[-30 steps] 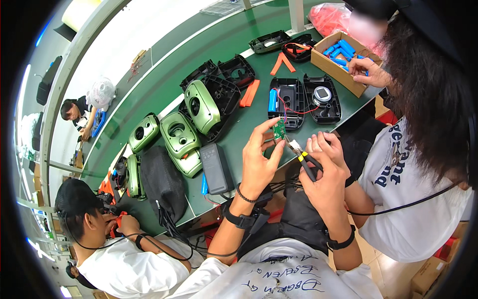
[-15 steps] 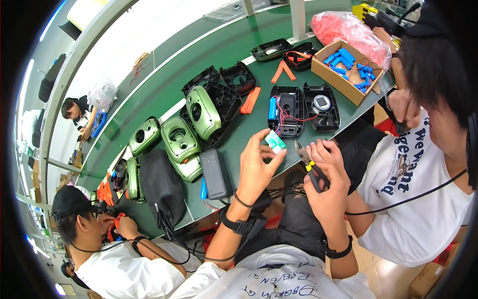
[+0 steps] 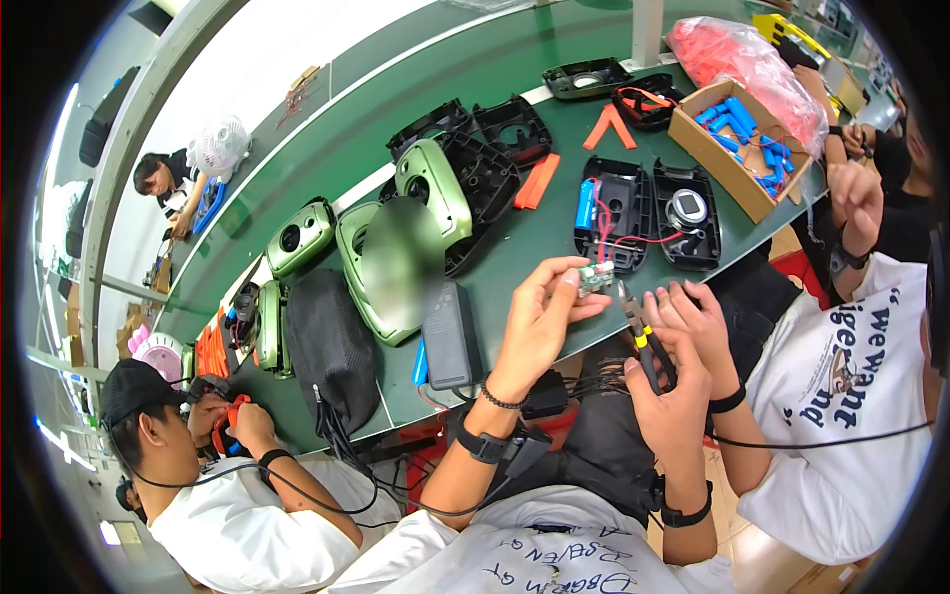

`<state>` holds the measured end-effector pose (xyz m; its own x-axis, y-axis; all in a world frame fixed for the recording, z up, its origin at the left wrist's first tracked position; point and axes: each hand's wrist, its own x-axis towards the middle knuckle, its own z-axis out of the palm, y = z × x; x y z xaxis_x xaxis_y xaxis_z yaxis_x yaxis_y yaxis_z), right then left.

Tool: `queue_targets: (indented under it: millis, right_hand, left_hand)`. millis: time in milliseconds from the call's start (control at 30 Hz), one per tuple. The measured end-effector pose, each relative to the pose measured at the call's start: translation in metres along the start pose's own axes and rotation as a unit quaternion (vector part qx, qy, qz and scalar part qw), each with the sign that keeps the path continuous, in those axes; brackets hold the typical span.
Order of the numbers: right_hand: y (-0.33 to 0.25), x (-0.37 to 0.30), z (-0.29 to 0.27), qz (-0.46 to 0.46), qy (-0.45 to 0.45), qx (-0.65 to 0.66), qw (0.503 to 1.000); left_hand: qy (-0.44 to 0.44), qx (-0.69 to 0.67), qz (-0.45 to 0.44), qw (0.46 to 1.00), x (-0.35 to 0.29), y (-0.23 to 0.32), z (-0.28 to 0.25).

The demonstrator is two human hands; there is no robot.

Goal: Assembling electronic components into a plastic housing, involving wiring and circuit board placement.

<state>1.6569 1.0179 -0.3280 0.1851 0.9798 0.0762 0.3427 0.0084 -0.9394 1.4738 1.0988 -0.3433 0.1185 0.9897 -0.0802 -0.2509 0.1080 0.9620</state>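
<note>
Tabletop (image 3: 535, 238) apparently below, left hand (image 3: 544, 315) pinches circuit board (image 3: 596, 278).

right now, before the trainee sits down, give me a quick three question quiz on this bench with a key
1. Multiple choice: what is the camera wearer's left hand holding?
A) an orange strip
B) a small green circuit board
C) a white fan

2. True or false: the cardboard box on the bench holds blue cylinders.

3. Fill in the blank: the wearer's right hand grips a pair of ____ with black and yellow handles.

Key: 1. B; 2. True; 3. pliers
</note>
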Motion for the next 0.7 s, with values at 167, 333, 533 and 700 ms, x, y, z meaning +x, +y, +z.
queue_targets:
  millis: [167, 333, 533, 700]
  right_hand:
    - [0.025, 0.003, -0.008, -0.102, -0.072, -0.038, 0.992]
    - [-0.002, -0.003, -0.023, -0.032, -0.025, -0.107, 0.993]
    - [-0.014, 0.006, 0.001, -0.047, -0.035, -0.130, 0.990]
    - [-0.022, 0.013, 0.006, -0.033, -0.022, -0.158, 0.987]
  left_hand:
    - [0.047, 0.101, 0.083, 0.990, 0.001, -0.030, 0.016]
    - [0.054, 0.142, 0.166, 0.974, 0.000, -0.040, 0.034]
    - [0.095, 0.262, 0.186, 0.942, -0.005, -0.017, 0.006]
    - [0.099, 0.285, 0.220, 0.928, 0.003, -0.015, -0.003]
